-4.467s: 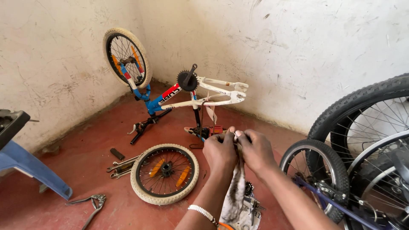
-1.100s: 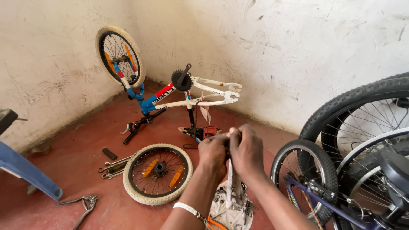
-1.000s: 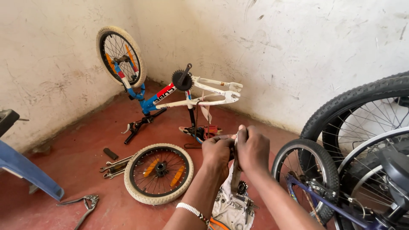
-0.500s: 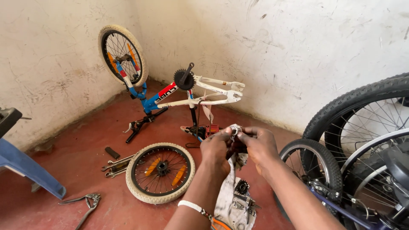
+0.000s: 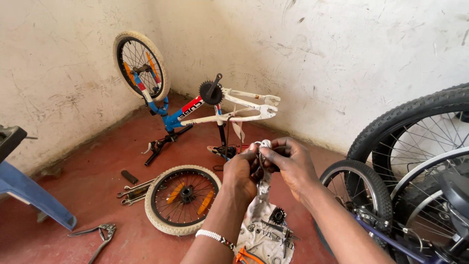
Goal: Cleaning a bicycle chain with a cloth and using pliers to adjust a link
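A small part wrapped in a rag sits between both hands — left hand and right hand fingers clamped on it. Below, a loose wheel lies on the floor — wrenches and an upturned bike beyond.

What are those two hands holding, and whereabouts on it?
Both hands, left hand and right hand, pinch the top end of a printed rag around a small part that cannot be identified.
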